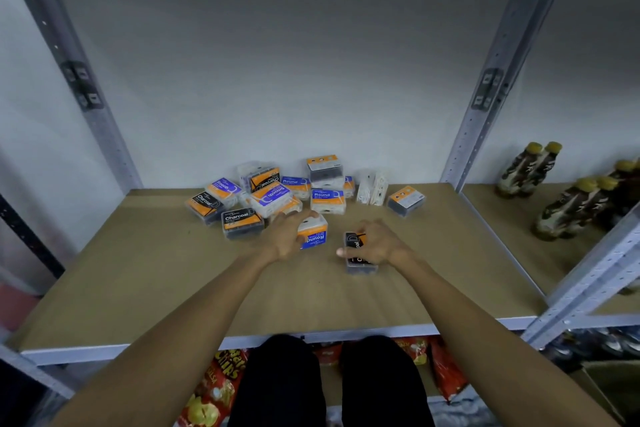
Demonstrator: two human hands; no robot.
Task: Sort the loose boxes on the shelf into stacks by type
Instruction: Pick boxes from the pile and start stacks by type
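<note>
Right hand: the right hand (375,243) is curled over a black Charcoal box (358,255), fingers over the far end and thumb along the near side, box resting on the shelf board (173,288).
Left hand: the left hand (287,234) is closed around a blue Round box (313,234), fingertips over its top edge; whether the box is lifted or touching the board is hard to tell from this angle.
Between the hands: the two held boxes sit near each other but apart, both pulled forward of the heap.
Heap: the loose pile (273,192) lies toward the back wall, Smooth, Charcoal and Round boxes overlapping and tilted, some label-up, some on edge.
Outliers: a lone box (406,199) lies to the right of the heap, beside two white upright packs (373,188).
Progress: probably early, no tidy stacks visible.
Risk: the left wrist is just beside the heap's front boxes, so a careless pull could drag or topple them.
Risk: labels face different ways, so an upside-down box could be misread and misfiled.
</note>
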